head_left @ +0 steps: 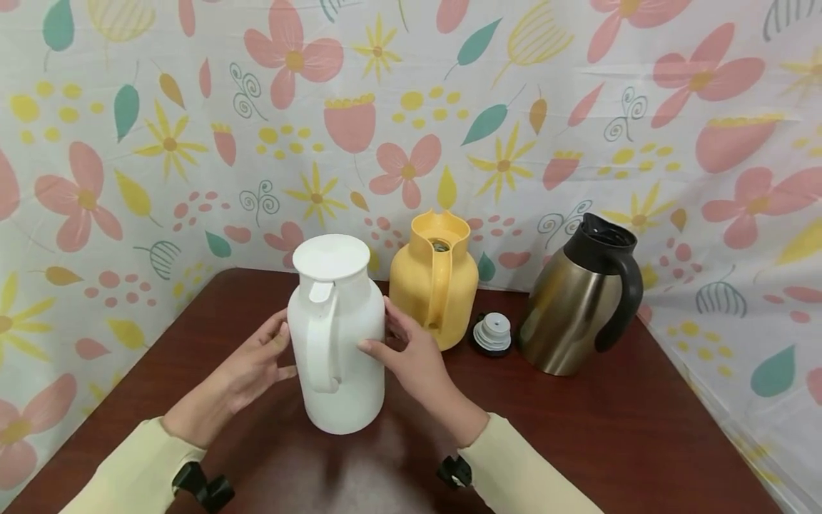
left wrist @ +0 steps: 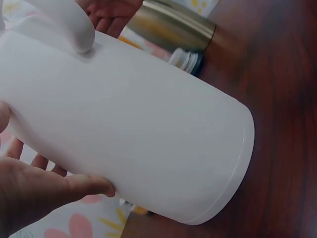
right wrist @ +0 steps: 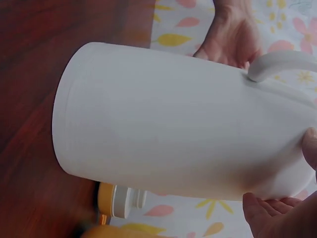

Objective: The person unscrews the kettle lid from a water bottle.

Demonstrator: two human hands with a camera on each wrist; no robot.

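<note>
A white thermos jug (head_left: 343,357) with a flat round lid (head_left: 331,257) stands upright between my two hands, its handle (head_left: 321,343) facing me. My left hand (head_left: 253,360) holds it from the left side, thumb and fingertips at the wall. On the opposite side my right hand (head_left: 417,357) grips the body, the thumb (head_left: 379,350) lying on the front and the fingers reaching behind. The left wrist view shows the jug's smooth body (left wrist: 133,119) and its base rim close over the table. Fingertips behind the jug are partly hidden.
Behind the right hand is a yellow thermos jug (head_left: 462,285) with its mouth uncovered. A black-and-white stopper (head_left: 493,334) lies beside it, left of a bronze metal jug (head_left: 571,307) with a black handle. A yellow-and-white stopper (right wrist: 119,201) shows past the white jug. Patterned cloth (head_left: 411,107) hangs behind.
</note>
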